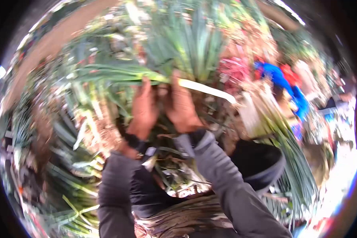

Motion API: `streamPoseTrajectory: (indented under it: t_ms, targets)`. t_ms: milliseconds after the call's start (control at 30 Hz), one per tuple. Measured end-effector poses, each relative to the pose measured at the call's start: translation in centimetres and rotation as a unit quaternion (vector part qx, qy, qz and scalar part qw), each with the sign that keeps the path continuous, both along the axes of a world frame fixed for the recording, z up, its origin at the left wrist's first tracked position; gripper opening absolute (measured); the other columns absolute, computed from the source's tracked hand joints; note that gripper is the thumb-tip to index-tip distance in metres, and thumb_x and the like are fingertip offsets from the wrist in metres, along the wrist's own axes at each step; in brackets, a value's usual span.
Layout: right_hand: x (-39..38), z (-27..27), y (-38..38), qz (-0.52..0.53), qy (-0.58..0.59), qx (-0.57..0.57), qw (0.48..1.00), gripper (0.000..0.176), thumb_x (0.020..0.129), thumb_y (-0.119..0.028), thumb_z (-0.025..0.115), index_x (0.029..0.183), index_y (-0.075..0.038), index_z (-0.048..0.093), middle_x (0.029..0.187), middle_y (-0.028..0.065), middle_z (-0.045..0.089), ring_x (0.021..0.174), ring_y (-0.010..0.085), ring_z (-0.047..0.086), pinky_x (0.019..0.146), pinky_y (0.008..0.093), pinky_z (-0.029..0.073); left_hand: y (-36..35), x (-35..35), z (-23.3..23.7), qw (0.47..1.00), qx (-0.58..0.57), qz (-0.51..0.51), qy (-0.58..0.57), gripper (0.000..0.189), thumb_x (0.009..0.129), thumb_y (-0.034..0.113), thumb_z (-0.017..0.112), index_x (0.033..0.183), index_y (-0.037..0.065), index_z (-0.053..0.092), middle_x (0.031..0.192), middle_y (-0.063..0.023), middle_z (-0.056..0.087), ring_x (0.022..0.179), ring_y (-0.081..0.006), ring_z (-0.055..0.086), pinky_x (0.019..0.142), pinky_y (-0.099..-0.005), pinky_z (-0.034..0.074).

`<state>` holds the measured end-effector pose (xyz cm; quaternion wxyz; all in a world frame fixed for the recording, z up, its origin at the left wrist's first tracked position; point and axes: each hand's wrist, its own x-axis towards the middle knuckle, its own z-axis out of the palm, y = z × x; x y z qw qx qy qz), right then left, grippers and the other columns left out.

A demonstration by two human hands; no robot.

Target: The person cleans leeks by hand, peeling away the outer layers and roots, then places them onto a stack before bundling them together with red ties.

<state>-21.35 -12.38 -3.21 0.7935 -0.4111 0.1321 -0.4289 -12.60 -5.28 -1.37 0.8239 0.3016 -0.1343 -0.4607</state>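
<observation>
A long leek [208, 89] lies level across both hands, its white root end pointing right and its green leaves spreading left. My left hand [143, 109] holds it at the leafy part, fingers pointing up. Just to the right, my right hand [182, 107] grips it near where the green turns white. Both hands are slightly blurred. Behind them stands a bunch of green leeks [196, 49]. To the right of my right hand lies a bundle of leeks [265, 111] with its roots upward.
Pink ties [234, 71] lie beyond the hands at the right, beside a person in blue and red clothing [281, 79]. More leeks [103, 127] are heaped at the left. Loose leaves and trimmings cover the ground between my legs.
</observation>
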Motion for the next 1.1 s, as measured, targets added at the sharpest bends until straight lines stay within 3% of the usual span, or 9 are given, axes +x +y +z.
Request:
streamPoseTrajectory:
  t_ms: [67,133,300,433,567,767,800,833,1100]
  targets:
    - [-1.5,-2.5,-2.1,-0.099,0.148,-0.217,0.960,0.027,0.098,-0.018,0.068,0.121,-0.004,0.063,0.088,0.0018,0.069,0.072,0.0199,0.065,0.063,0.0329,0.050,-0.3,-0.3,-0.9,0.995,-0.011,-0.073,-0.067,0.037,0.105,0.036,0.056,0.127,0.006,0.057,0.122,-0.0104,0.065,0.120,-0.0240,0.059,0.104,-0.0378,0.046]
    - [-3.9,5.0,-1.3,-0.047,-0.067,0.177,0.981,0.015,0.096,-0.018,0.071,0.103,-0.005,0.067,0.082,-0.0012,0.066,0.059,0.0149,0.059,0.056,0.0310,0.049,-0.7,-1.4,0.0,0.992,-0.030,-0.084,-0.094,0.048,0.102,0.033,0.062,0.139,0.007,0.047,0.125,-0.0120,0.063,0.119,-0.0258,0.059,0.106,-0.0406,0.045]
    - [-17.1,14.4,-8.2,-0.295,0.135,-0.233,0.917,0.008,0.094,-0.013,0.071,0.093,-0.005,0.069,0.083,0.0005,0.067,0.070,0.0082,0.061,0.061,0.0212,0.051,-2.4,-0.9,-0.9,0.993,0.083,-0.004,-0.082,0.066,0.098,0.031,0.068,0.152,0.011,0.034,0.126,-0.0135,0.062,0.111,-0.0271,0.065,0.099,-0.0390,0.052]
    - [-33.2,25.4,-15.1,-0.450,0.472,-0.480,0.586,0.031,0.095,-0.031,0.070,0.095,-0.001,0.077,0.066,0.0038,0.066,0.057,0.0124,0.059,0.051,0.0304,0.045,-3.6,0.2,-3.0,0.990,0.122,-0.037,-0.065,0.054,0.100,0.028,0.065,0.146,0.009,0.045,0.124,-0.0119,0.064,0.110,-0.0252,0.065,0.097,-0.0365,0.054]
    - [-44.2,32.6,-13.5,-0.273,0.777,-0.521,0.224,0.040,0.090,-0.034,0.069,0.107,0.002,0.063,0.094,0.0209,0.070,0.086,0.0345,0.069,0.077,0.0461,0.053,-3.6,-1.8,-3.4,0.961,0.194,-0.134,-0.146,0.038,0.101,0.029,0.064,0.130,0.006,0.062,0.115,-0.0076,0.068,0.103,-0.0200,0.066,0.093,-0.0341,0.054]
    - [-54.7,11.8,-10.9,-0.048,0.786,-0.555,0.270,0.026,0.084,-0.034,0.069,0.091,-0.009,0.063,0.090,0.0142,0.064,0.079,0.0372,0.064,0.069,0.0515,0.050,-4.2,-5.0,-4.3,0.928,0.214,-0.223,-0.210,0.039,0.099,0.033,0.067,0.127,0.007,0.064,0.113,-0.0088,0.068,0.101,-0.0198,0.067,0.091,-0.0332,0.053]
    - [-55.4,8.1,-9.2,-0.009,0.742,-0.560,0.369,0.028,0.082,-0.034,0.070,0.091,-0.009,0.063,0.084,0.0146,0.060,0.073,0.0371,0.061,0.067,0.0521,0.049,-4.1,-5.6,-4.1,0.925,0.230,-0.220,-0.208,0.036,0.098,0.032,0.068,0.125,0.008,0.065,0.112,-0.0079,0.068,0.099,-0.0187,0.067,0.090,-0.0332,0.054]
    - [-53.9,5.3,-7.3,0.035,0.803,-0.497,0.326,0.022,0.080,-0.024,0.071,0.083,-0.003,0.064,0.091,0.0186,0.064,0.084,0.0381,0.066,0.070,0.0496,0.053,-4.0,-6.0,-4.0,0.919,0.249,-0.220,-0.212,0.036,0.097,0.032,0.069,0.124,0.008,0.065,0.111,-0.0074,0.069,0.098,-0.0183,0.067,0.090,-0.0331,0.054]
    - [-53.0,5.9,-5.1,-0.092,0.718,-0.567,0.392,0.022,0.089,-0.018,0.068,0.102,-0.004,0.058,0.099,0.0187,0.056,0.089,0.0417,0.058,0.077,0.0526,0.048,-4.7,-6.7,-4.7,0.887,0.294,-0.256,-0.249,0.039,0.098,0.035,0.069,0.125,0.008,0.064,0.106,-0.0061,0.069,0.094,-0.0170,0.067,0.087,-0.0322,0.054]
